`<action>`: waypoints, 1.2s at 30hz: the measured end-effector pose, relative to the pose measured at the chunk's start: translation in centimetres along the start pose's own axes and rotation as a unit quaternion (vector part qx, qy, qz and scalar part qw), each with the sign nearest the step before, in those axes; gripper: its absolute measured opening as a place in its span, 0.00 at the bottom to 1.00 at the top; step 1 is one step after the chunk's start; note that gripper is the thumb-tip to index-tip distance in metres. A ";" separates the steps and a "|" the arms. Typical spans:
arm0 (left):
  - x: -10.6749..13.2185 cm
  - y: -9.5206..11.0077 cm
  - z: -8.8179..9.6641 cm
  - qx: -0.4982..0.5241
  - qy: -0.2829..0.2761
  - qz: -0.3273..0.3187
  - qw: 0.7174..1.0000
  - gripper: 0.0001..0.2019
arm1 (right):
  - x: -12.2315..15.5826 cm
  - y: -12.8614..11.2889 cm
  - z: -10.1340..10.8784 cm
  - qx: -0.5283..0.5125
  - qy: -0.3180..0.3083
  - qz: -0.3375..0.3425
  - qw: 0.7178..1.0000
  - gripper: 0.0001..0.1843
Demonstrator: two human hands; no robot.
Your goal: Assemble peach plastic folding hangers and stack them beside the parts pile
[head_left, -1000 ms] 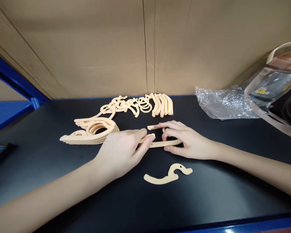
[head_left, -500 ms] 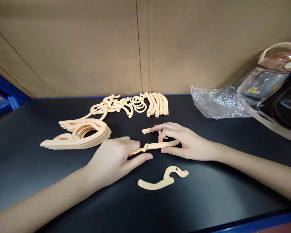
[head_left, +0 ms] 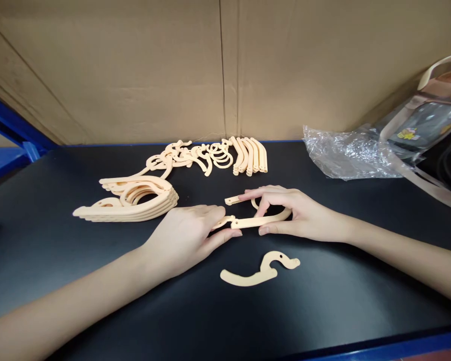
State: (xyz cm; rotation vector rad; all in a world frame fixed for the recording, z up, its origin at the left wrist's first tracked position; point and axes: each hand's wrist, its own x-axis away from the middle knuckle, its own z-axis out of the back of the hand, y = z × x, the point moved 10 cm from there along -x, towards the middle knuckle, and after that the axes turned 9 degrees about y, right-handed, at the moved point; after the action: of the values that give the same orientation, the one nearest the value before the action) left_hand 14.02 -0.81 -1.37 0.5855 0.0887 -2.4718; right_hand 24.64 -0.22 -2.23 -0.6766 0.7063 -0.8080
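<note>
My right hand (head_left: pixel 298 213) grips a beige folding hanger's curved arms (head_left: pixel 248 221) between thumb and fingers. My left hand (head_left: pixel 197 233) pinches a thin beige curved hanger piece (head_left: pixel 221 221), most of it hidden under the fingers. The tip of that piece meets the end of the lower arm; whether they are joined I cannot tell. Nearer to me, a loose swan-shaped hanger piece (head_left: pixel 250 279) with a small hole lies flat on the black table (head_left: pixel 165 321). Left of my left hand sits a stack of folded hangers (head_left: pixel 131 213).
Along the back lie a heap of loose curved pieces (head_left: pixel 178 155) and a row of bent arms (head_left: pixel 250 156). Crumpled clear plastic (head_left: pixel 349 153) and a strapped bottle (head_left: pixel 432 125) stand at the right. A cardboard wall (head_left: pixel 154 65) closes off the back.
The view has shifted slightly, so everything sits a little further right and higher. Both hands keep the same hold, with the left piece still against the arm's end.
</note>
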 end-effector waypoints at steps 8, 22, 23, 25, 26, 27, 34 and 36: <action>0.5 0.0 -0.7 -0.014 0.000 -0.032 0.999 0.22 | -0.1 -0.2 -0.1 0.015 -0.004 0.013 1.000 0.08; 0.2 2.2 0.0 -0.111 0.000 -0.113 0.987 0.20 | -0.1 -0.7 -0.1 0.028 -0.016 0.047 0.998 0.07; 0.3 2.2 0.0 -0.111 0.001 -0.116 0.987 0.19 | -0.1 -0.7 -0.1 0.028 -0.015 0.048 0.998 0.06; 0.3 2.3 0.0 -0.114 0.005 -0.122 0.986 0.18 | -0.1 -0.7 -0.1 0.027 -0.015 0.050 0.998 0.06; 0.3 2.4 0.0 -0.120 0.008 -0.126 0.985 0.18 | -0.1 -0.7 -0.1 0.027 -0.015 0.049 0.998 0.06; 0.3 2.5 0.1 -0.127 0.013 -0.130 0.983 0.17 | -0.1 -0.7 -0.1 0.026 -0.014 0.048 0.998 0.06; 0.0 3.3 1.0 -0.163 0.052 -0.144 0.975 0.16 | -0.2 -0.6 -0.2 0.037 -0.011 0.046 0.998 0.07; -0.1 3.4 1.3 -0.153 0.056 -0.143 0.976 0.14 | -0.1 -0.5 -0.2 0.043 -0.009 0.043 0.998 0.08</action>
State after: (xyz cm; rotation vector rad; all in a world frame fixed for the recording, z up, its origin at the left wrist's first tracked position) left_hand 15.54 -3.77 0.07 0.6114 0.6264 -2.6216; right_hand 24.26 -0.40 -1.91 -0.5715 0.6749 -0.7489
